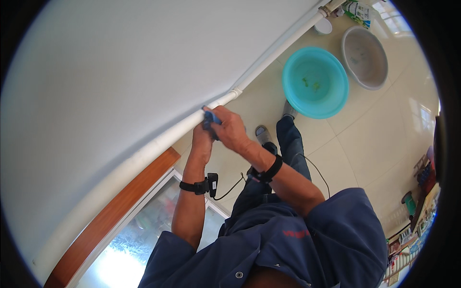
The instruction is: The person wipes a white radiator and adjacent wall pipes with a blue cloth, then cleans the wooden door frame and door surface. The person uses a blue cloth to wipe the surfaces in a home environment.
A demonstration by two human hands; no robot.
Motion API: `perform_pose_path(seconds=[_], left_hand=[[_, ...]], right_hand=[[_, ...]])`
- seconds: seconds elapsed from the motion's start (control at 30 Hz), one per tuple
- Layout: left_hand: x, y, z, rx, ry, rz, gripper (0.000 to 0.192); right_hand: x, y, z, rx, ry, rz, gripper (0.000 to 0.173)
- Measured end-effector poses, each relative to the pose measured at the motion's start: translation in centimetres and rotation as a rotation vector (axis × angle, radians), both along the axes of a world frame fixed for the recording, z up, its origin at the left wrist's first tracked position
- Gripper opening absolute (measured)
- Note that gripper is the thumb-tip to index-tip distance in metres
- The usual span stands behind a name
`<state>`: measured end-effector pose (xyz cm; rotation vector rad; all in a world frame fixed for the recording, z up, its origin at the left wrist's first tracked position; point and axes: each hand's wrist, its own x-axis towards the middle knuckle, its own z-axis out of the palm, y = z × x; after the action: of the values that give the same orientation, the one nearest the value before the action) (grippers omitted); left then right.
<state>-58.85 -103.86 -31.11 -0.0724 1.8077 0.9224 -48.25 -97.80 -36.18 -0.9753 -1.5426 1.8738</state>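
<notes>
A blue cloth (210, 122) is bunched between my hands against a white pipe (169, 141) that runs along the pale wall. My right hand (230, 129) grips the cloth from the near side, with its fingers on the pipe. Just left of it, my left hand (202, 138) is raised close under the pipe; its fingers are mostly hidden behind the pipe and cloth, so its hold cannot be told. A pipe coupling (236, 92) sits a little beyond my hands, towards the upper right. Both wrists wear black straps, and a cabled device is on the left one.
A turquoise basin (316, 82) with green scraps inside stands on the tiled floor, beside a grey basin (365, 57). A white tub (323, 26) is near the wall. A wood-topped cabinet with glass doors (169, 160) lies below the pipe. A cable hangs near my legs.
</notes>
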Motion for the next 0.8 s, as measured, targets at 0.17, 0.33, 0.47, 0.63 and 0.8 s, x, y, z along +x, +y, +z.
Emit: perform_pose_path(seconds=[0.17,0.33,0.47,0.63,0.8], left_hand=[[-0.1,-0.8,-0.3,-0.001,0.002,-0.090,0.050],[-0.5,-1.6,-0.4,0.040,0.049,-0.139,0.076],[-0.8,-1.9,-0.4,0.072,0.031,-0.129,0.082],[-1.0,-2.8,-1.4,0.080,0.047,-0.133,0.080],[-1.2,-3.5,-3.5,0.079,0.240,-0.236,0.051]], right_hand=[[-0.2,-0.8,-0.5,-0.007,-0.036,-0.068,0.048],[-1.4,-1.9,-6.7,-0.093,-0.148,-0.148,0.047],[-2.4,-1.3,-11.0,-0.082,-0.286,-0.142,0.045],[-1.8,-1.1,-10.0,-0.173,-0.394,0.027,0.041],[-0.4,-2.3,-2.2,-0.038,-0.076,-0.038,0.043]])
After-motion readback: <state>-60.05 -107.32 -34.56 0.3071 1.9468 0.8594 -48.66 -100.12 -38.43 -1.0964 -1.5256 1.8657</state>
